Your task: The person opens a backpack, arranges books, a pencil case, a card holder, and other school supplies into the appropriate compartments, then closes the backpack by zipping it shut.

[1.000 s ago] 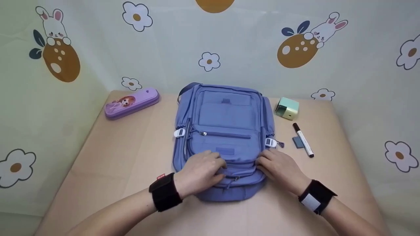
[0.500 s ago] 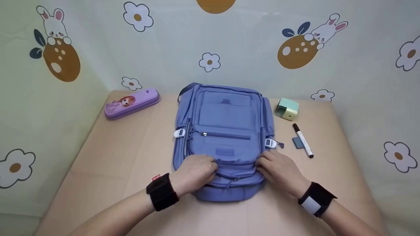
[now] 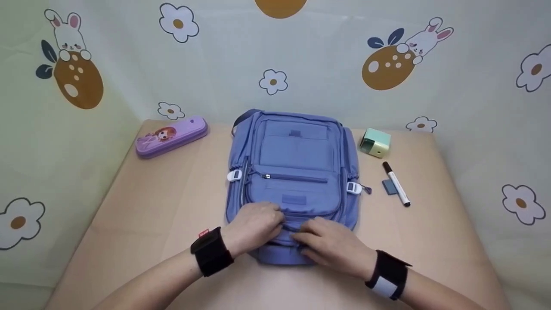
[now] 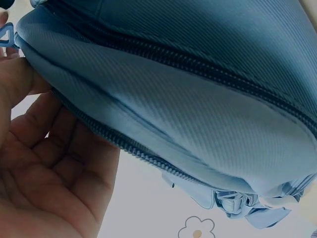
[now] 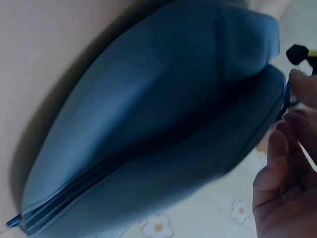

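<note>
A blue backpack [image 3: 295, 150] lies flat on the table, its front pocket nearest me. My left hand [image 3: 255, 227] grips the edge of this pocket; in the left wrist view the thumb and fingers [image 4: 47, 116] bend around the fabric beside a parted zipper [image 4: 143, 154]. Low on the bag's middle is my right hand [image 3: 335, 247]. The right wrist view has its thumb and fingertips pinching a dark zipper pull [image 5: 287, 93] at the pocket's edge. My hands partly cover the lower front of the bag.
A purple pencil case [image 3: 172, 137] lies at the back left of the table [image 3: 172, 193]. Right of the backpack are a mint-green pencil sharpener [image 3: 376, 142], a marker [image 3: 396, 184] and a small grey-blue block [image 3: 389, 187]. Printed curtains [image 3: 215, 56] stand around the table.
My right hand has left the bag's right edge and moved left to the zipper pull near the middle. The left hand has shifted slightly left along the pocket.
</note>
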A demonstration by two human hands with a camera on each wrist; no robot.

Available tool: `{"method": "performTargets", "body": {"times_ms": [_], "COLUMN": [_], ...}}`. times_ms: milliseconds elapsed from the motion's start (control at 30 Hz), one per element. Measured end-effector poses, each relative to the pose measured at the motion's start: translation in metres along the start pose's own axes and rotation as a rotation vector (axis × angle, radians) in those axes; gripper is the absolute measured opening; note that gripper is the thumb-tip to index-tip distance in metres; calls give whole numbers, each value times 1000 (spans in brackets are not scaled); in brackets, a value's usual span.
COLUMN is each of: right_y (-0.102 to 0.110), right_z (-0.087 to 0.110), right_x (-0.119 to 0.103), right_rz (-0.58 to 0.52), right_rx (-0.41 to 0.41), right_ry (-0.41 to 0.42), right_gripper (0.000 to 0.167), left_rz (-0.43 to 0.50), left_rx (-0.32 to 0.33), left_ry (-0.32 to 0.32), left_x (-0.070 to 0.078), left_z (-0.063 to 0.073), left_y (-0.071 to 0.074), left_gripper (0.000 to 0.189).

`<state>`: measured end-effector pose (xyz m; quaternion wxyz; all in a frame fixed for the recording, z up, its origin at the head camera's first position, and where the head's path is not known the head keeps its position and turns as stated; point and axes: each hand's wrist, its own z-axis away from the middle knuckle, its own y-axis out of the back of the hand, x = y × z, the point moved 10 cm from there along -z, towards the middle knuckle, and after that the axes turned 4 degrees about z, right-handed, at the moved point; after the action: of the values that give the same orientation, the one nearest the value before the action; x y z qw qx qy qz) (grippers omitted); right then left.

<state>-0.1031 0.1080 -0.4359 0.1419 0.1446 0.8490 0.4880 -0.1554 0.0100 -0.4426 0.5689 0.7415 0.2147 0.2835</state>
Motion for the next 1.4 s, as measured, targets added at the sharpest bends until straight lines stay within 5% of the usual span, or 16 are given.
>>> {"method": "performTargets", "body": {"times_ms": [433, 667, 1233, 1400], "right_y": [14, 23, 39, 30], "right_z": [11, 23, 73, 81], "right_x": [11, 27, 87, 93], "right_rz": [-270, -162, 108, 99], "right_rx": [149, 136, 22, -9], "right_ry": [-124, -286, -485, -492], "right_gripper": [24, 26, 26, 20], "left_rz": [20, 49, 24, 18], "left_rx": [-19, -10, 18, -4], "left_ry": [21, 25, -6, 2], "left_x": [-1, -2, 2, 2], "left_z": [-1, 0, 0, -1], "left_y": [0, 1, 8, 5], "left_gripper": [16, 16, 14, 15]}}
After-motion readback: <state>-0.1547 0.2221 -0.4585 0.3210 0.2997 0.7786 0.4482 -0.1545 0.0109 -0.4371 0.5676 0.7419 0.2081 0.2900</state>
